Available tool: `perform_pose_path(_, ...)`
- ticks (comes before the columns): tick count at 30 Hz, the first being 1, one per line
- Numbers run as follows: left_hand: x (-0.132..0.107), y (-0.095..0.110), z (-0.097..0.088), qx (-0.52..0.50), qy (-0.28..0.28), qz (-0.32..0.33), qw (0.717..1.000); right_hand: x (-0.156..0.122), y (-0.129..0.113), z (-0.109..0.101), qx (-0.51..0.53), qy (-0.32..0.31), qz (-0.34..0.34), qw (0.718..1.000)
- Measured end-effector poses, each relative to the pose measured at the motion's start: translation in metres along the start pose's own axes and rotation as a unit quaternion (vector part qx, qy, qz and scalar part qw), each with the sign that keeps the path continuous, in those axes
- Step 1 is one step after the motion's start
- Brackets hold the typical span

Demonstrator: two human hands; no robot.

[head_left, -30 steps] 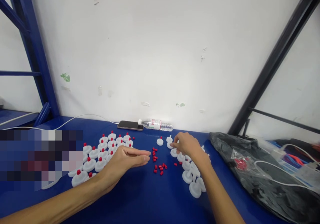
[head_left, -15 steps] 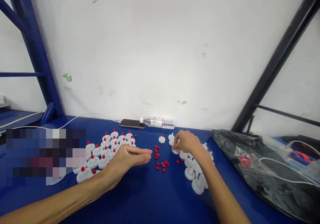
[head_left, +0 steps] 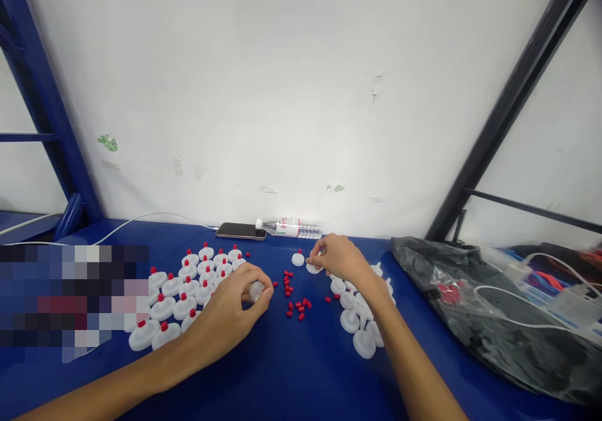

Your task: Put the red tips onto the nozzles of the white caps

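Observation:
My left hand (head_left: 239,298) is closed around a white nozzle cap (head_left: 256,291), its round base facing me. A bit of red shows by the fingertips; whether it sits on the nozzle I cannot tell. With thumb and finger my right hand (head_left: 336,259) pinches another white nozzle cap (head_left: 313,269) low over the table. Just left of it stands a red-tipped white nozzle cap (head_left: 298,260). Several small red caps (head_left: 301,308) lie loose between the hands. Under my right forearm are several white nozzle caps (head_left: 364,344) without red tips.
Many red-tipped white nozzle caps (head_left: 162,308) stand at the left on the blue table (head_left: 291,377). A phone (head_left: 241,231) with a cable and a water bottle (head_left: 296,228) lie along the wall. A black plastic bag (head_left: 470,320) with cables fills the right side.
My left hand has turned, and a white nozzle cap now shows in its fingers. My right hand has moved left with a white nozzle cap, away from the right-hand group. The view has shifted slightly.

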State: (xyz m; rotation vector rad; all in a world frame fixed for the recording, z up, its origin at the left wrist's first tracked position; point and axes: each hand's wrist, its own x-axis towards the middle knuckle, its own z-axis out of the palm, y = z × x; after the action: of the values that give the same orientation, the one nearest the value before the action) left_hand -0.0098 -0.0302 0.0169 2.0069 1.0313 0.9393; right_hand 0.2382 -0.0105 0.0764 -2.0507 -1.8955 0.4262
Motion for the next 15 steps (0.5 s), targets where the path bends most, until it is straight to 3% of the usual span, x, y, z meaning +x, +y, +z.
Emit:
perform_pose_path(6, 0.0, -0.006, 0.001, 0.118, -0.009, 0.056, 0.991, -0.005, -0.008, -0.002, 0.098, -0.045, -0.088, 0.99)
perform_pose_path(8, 0.0, -0.011, 0.002, 0.137, -0.01, 0.064, 0.988, -0.007, -0.008, -0.004, 0.135, -0.089, -0.127, 0.979)
perform_pose_path(12, 0.001, -0.016, 0.001, 0.165, -0.002, 0.063, 0.984, -0.014, -0.011, -0.004, 0.232, -0.262, -0.211, 0.913)
perform_pose_path(15, 0.003, -0.015, -0.002, 0.173, -0.003, 0.061, 0.983, -0.019, -0.019, 0.001, 0.253, -0.347, -0.221, 0.876)
